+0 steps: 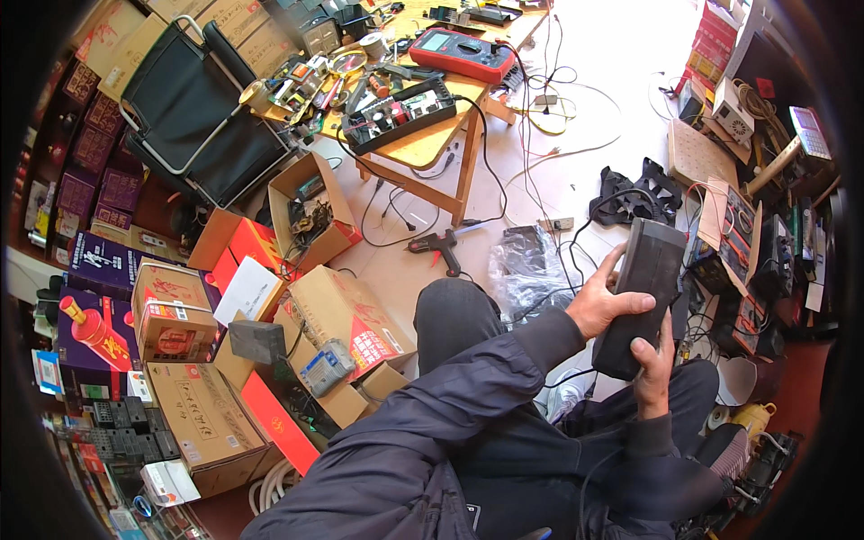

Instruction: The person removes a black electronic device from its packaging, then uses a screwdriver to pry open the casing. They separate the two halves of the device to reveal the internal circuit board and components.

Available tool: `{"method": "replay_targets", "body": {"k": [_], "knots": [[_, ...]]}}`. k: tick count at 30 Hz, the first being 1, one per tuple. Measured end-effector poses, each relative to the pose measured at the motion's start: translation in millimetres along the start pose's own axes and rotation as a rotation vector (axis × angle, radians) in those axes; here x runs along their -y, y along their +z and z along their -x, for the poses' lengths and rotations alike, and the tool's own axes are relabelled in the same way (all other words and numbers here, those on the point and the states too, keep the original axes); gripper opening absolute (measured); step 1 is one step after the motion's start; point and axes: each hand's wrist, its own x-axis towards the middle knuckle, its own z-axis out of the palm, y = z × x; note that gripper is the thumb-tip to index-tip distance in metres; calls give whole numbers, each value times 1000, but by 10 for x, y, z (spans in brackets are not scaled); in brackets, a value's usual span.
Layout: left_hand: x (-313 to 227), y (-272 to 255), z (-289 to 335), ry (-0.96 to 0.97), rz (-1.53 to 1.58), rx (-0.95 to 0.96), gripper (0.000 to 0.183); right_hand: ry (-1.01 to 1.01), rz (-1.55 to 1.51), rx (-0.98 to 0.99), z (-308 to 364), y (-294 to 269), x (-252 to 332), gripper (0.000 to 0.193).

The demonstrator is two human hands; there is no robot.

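Observation:
A long black box-shaped device (646, 270), which looks like a power adapter with cords at its ends, is held tilted above my right knee. My left hand (597, 306) grips its left side, the thumb lying across the upper face. Lower down, my right hand (653, 371) holds the near end with its thumb against the casing. Some fingers of both hands are hidden behind the device. Beyond my left knee a black and red glue gun (439, 249) lies on the floor, beside a clear plastic bag (531, 270).
A wooden table (430, 144) carries a red multimeter (462, 54), an opened device with exposed circuitry (399, 114) and loose tools. Cardboard boxes (205, 423) and a black folding chair (193, 108) crowd the left. Cables trail over the floor; electronics (772, 256) line the right.

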Motion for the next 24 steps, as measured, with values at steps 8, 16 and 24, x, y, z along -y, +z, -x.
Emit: {"method": "replay_targets", "body": {"k": [8,16,24], "knots": [[54,28,-58,31,54,-24,118,-33,5,-14,26,-16,-64,104],[82,9,-65,-24,73,-163,104,32,69,-10,13,39,-60,105],[97,-23,-88,-11,-101,-200,97,61,267,-156,13,48,-87,90]]}}
